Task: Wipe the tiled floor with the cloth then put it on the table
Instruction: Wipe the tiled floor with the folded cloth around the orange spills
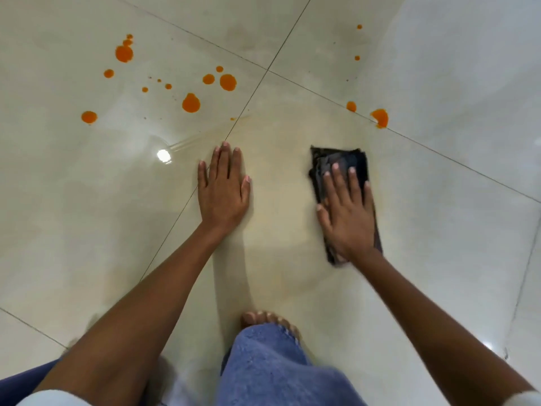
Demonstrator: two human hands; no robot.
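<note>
A folded dark cloth (336, 162) lies flat on the glossy cream tiled floor (439, 200). My right hand (348, 212) presses down on it with straight, spread fingers, covering its lower half. My left hand (224, 189) rests flat on the bare tile to the left of the cloth, fingers straight and holding nothing. Orange spill drops (191, 103) are scattered on the tile beyond my left hand, and more orange drops (380, 117) lie beyond the cloth on the right. The table is out of view.
My bare foot (266, 319) and blue jeans leg (272, 367) are at the bottom centre. Dark grout lines cross the floor diagonally. A wet streak and a light glare (164, 155) sit left of my left hand.
</note>
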